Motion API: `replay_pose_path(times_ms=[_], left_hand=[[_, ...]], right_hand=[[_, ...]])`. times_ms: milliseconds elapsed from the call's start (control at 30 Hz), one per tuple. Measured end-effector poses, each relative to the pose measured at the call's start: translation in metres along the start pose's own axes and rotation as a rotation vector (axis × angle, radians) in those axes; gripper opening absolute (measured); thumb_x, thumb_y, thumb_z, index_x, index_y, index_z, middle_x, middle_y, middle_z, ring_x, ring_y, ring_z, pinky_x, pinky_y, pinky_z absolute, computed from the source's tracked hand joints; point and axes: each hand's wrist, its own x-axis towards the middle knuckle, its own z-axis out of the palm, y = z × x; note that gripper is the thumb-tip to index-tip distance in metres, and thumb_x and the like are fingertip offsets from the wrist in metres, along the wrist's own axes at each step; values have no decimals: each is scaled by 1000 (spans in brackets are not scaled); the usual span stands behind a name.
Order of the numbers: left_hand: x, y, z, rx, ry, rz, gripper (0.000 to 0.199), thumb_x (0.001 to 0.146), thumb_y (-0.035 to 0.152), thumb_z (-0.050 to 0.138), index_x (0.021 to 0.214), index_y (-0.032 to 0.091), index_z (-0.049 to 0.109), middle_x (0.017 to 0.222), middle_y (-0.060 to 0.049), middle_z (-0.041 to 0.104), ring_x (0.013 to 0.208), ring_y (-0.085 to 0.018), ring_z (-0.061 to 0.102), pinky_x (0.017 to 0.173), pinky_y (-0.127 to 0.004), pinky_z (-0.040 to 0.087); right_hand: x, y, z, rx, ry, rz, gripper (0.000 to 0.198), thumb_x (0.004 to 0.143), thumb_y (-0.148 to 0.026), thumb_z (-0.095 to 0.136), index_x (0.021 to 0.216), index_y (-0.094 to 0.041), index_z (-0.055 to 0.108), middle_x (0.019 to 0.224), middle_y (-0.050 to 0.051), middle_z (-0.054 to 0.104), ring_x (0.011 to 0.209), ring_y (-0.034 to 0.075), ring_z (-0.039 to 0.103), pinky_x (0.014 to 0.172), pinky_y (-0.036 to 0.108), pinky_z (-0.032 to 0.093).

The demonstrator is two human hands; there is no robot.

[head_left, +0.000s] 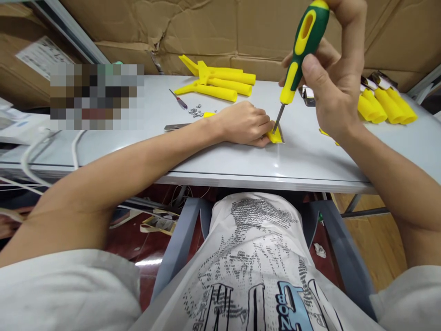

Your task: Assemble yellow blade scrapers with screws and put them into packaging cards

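My left hand (245, 123) lies on the table, its fingers closed around a yellow scraper (276, 137) with a thin metal blade at its edge. Most of the scraper's handle is hidden under that hand. My right hand (334, 87) grips a green and yellow screwdriver (305, 41) by the upper handle. The screwdriver is tilted, and its tip meets the yellow head of the scraper close to my left fingers. Just beyond my left forearm are a pile of small metal screws (195, 111) and a flat metal blade (176, 127).
Several yellow scraper handles (220, 89) lie at the back of the table (227, 161). A small thin tool with a dark handle (181, 102) is left of them. More yellow scrapers (386, 105) are at the right. White cables (29, 156) cross the left edge; cardboard (206, 32) stands behind.
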Motion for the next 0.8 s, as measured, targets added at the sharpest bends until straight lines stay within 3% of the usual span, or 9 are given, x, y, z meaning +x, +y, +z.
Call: replay_pose_path(times_ms=[133,233,333,433,533,700,800], left_hand=[[1,-1,-1,60,-3,37,49,108,45,40,97,18,79,69,-7,70,64,-24,69,59,-38,42],[1,-2,-3,102,12,86,50,109,44,39,95,17,79,68,-7,69,62,-23,68,56,-37,35],[1,-2,-4,62,32,78,48,109,43,40,96,18,78,68,-7,69,60,-23,66,56,-37,35],[0,-2,-3,18,21,46,46,108,44,41,96,18,78,68,-7,69,61,-22,65,58,-37,38],[0,-1,-1,-3,17,24,45,107,45,43,94,19,77,67,-6,68,61,-22,65,57,-36,37],[2,0,-2,59,-2,43,48,108,45,39,94,20,77,66,-6,66,60,-22,65,55,-37,36],[1,0,-3,93,-7,58,49,110,44,36,95,19,76,67,-6,66,62,-23,67,55,-37,36]], right_hand=[[-2,-7,-1,49,-89,10,76,95,-87,64,159,-58,34,178,-10,31,108,19,80,90,46,75],[0,-4,1,-29,-9,-71,78,92,-90,67,156,-55,40,167,-8,41,89,9,76,76,37,71],[3,-3,2,-39,90,-78,77,89,-96,62,152,-54,47,159,-8,46,84,7,73,61,28,60],[3,-5,3,5,89,-19,61,97,-91,53,148,-58,51,162,-10,47,89,9,76,61,29,61],[2,-4,3,51,61,-14,67,95,-95,50,151,-58,51,165,-10,49,92,13,78,62,30,64],[2,-5,-3,123,-62,-43,72,94,-89,65,157,-59,46,174,-13,42,108,19,80,79,39,76],[3,-14,-8,126,-48,26,62,95,-71,79,149,-54,55,168,-10,47,113,22,81,96,46,77]])
